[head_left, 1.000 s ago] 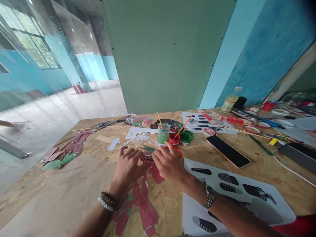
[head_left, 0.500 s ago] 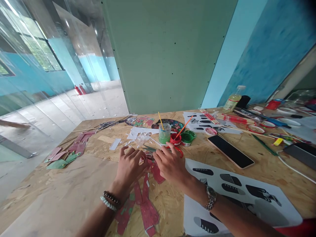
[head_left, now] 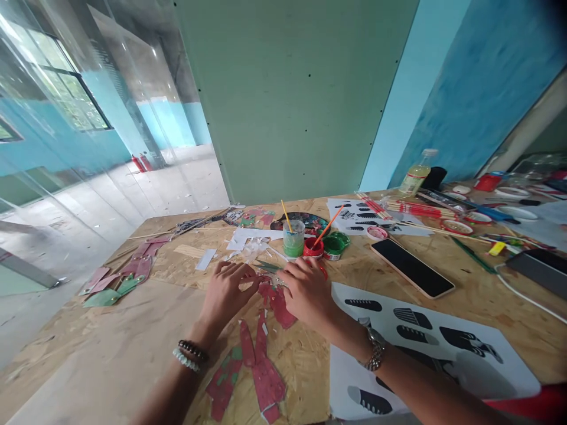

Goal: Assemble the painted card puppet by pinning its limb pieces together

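Both hands are low over a rough strand-board table (head_left: 305, 372), all flaky wood chips. The task piece, a flat cut-out painted a dusty dark red (head_left: 282, 308), lies between them, rounded at the bottom, its top end right by the fingertips.

Left hand (head_left: 227, 294): fingers bent, thumb and index curved into a loose loop. Can't tell if anything's pinched there, the tips are too small and busy. Right hand (head_left: 309, 289): palm down, fingers curled at the cut-out's right edge and hiding part of it, so I can't tell whether it's gripping or just resting. Left wrist wears round-bead bracelets (head_left: 191, 354), one dark, one pale; right has a metal link watch (head_left: 375, 348).

Just beyond the fingers are the scissors (head_left: 268, 267), slim grey blades with a bit of red handle poking out by the right hand. Nearer the body there's a forked red shape (head_left: 268, 381) and a red piece blotched with green (head_left: 225, 378), both matte, with angular edges.

Behind the hands: a cloudy plastic cup (head_left: 293, 243) of greenish liquid, a round red paint pot (head_left: 313, 249), a green one (head_left: 333, 249), and crinkly white paper scraps (head_left: 254, 251). A smooth white sheet printed with dark shoe shapes (head_left: 348, 330) sits under the right forearm.
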`<state>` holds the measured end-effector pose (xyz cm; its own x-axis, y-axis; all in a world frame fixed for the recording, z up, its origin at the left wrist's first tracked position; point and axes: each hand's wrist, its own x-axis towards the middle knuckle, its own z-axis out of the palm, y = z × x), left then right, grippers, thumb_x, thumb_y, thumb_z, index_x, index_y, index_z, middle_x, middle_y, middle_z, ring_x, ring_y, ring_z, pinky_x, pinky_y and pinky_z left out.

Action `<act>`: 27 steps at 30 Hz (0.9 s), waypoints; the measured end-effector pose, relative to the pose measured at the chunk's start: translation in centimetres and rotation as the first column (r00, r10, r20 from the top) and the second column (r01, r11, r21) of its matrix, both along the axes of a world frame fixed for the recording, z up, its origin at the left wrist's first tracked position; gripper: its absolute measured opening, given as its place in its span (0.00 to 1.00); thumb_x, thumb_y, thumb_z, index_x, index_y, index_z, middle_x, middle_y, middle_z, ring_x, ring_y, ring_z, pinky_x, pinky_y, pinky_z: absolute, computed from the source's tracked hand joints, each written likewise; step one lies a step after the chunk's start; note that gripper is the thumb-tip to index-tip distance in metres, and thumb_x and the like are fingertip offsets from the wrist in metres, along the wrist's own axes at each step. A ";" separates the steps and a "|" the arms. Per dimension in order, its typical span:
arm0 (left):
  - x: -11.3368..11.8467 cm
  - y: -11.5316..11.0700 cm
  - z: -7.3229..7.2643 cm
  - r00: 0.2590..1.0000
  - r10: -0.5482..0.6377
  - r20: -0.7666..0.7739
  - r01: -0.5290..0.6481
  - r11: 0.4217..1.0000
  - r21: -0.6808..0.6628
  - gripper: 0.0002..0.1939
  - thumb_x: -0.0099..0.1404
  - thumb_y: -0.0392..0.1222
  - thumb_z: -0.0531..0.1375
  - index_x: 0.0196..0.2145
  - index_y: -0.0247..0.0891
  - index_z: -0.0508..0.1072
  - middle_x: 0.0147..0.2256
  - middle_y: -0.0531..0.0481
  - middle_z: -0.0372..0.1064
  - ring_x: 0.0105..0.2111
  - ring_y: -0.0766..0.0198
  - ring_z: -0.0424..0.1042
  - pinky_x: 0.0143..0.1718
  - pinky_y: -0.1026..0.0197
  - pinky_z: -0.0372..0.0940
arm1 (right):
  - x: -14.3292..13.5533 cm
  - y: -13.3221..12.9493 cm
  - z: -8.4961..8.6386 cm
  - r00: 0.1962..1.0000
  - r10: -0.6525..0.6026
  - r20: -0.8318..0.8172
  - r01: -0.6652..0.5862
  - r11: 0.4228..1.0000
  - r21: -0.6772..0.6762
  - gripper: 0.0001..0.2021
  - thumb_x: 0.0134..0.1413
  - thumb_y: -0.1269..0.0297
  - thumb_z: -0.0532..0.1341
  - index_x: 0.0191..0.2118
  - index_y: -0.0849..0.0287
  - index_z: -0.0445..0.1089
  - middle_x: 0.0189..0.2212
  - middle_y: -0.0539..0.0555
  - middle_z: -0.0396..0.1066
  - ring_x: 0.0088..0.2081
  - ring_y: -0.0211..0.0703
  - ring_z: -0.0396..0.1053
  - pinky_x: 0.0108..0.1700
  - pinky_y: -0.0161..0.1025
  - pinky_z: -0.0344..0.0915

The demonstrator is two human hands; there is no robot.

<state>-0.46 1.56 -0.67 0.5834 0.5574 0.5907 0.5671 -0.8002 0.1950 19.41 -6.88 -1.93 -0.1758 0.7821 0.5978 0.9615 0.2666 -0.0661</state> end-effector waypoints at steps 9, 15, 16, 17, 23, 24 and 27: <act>-0.4 0.7 -0.4 0.847 0.099 0.522 0.162 0.887 -0.432 0.26 0.59 0.49 0.71 0.52 0.43 0.72 0.42 0.48 0.78 0.39 0.59 0.78 0.42 0.58 0.72 | 0.1 0.2 0.2 0.867 0.080 -0.493 -0.137 0.987 -0.080 0.09 0.52 0.75 0.65 0.39 0.57 0.76 0.34 0.52 0.79 0.36 0.45 0.75 0.39 0.39 0.66; 0.5 0.5 -0.6 0.739 0.109 0.665 0.419 0.698 -0.581 0.19 0.63 0.56 0.66 0.43 0.38 0.78 0.37 0.46 0.80 0.37 0.57 0.78 0.39 0.58 0.71 | -0.2 -0.2 0.9 0.672 0.090 -0.735 -0.359 0.908 -0.217 0.08 0.60 0.67 0.62 0.42 0.57 0.78 0.35 0.51 0.81 0.34 0.44 0.76 0.35 0.36 0.67; 0.4 0.4 -0.6 0.765 0.084 0.639 0.411 0.700 -0.584 0.19 0.63 0.57 0.66 0.40 0.38 0.79 0.38 0.45 0.81 0.38 0.57 0.78 0.41 0.58 0.71 | -0.2 -0.2 0.9 0.641 0.084 -0.763 -0.395 0.889 -0.233 0.09 0.61 0.66 0.61 0.43 0.57 0.78 0.34 0.51 0.81 0.34 0.44 0.76 0.34 0.36 0.67; 0.3 0.3 -0.6 0.791 0.066 0.608 0.389 0.712 -0.584 0.18 0.64 0.57 0.66 0.37 0.37 0.80 0.37 0.45 0.81 0.39 0.56 0.77 0.42 0.57 0.70 | -0.2 -0.3 0.9 0.611 0.076 -0.788 -0.424 0.872 -0.246 0.10 0.62 0.65 0.61 0.44 0.57 0.78 0.34 0.51 0.80 0.34 0.44 0.75 0.34 0.36 0.66; 0.0 -0.2 -0.5 0.858 0.043 0.511 0.274 0.804 -0.528 0.16 0.67 0.53 0.63 0.36 0.37 0.82 0.37 0.46 0.82 0.39 0.56 0.77 0.44 0.58 0.68 | -0.3 -0.1 1.0 0.499 0.031 -0.866 -0.512 0.817 -0.266 0.11 0.62 0.60 0.62 0.43 0.58 0.79 0.35 0.52 0.79 0.40 0.48 0.75 0.40 0.38 0.67; 0.0 -0.2 -0.5 0.863 0.036 0.504 0.265 0.817 -0.513 0.15 0.67 0.52 0.63 0.36 0.37 0.82 0.37 0.46 0.82 0.38 0.56 0.77 0.43 0.58 0.68 | -0.4 -0.1 1.0 0.487 0.032 -0.873 -0.518 0.815 -0.259 0.11 0.62 0.60 0.62 0.43 0.58 0.79 0.36 0.52 0.80 0.41 0.49 0.75 0.42 0.38 0.67; 0.0 -0.1 -0.7 0.876 0.011 0.483 0.238 0.860 -0.452 0.13 0.67 0.49 0.63 0.35 0.37 0.82 0.35 0.47 0.81 0.35 0.58 0.76 0.40 0.60 0.68 | -0.6 -0.1 0.9 0.453 0.038 -0.891 -0.535 0.811 -0.238 0.12 0.61 0.60 0.62 0.45 0.58 0.79 0.39 0.53 0.80 0.43 0.50 0.75 0.44 0.39 0.67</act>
<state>-0.45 1.50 -1.35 0.3956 0.7873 0.4729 0.2242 -0.5821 0.7816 18.85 -6.95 -1.03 -0.0714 0.9767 0.2023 0.2460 0.2138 -0.9454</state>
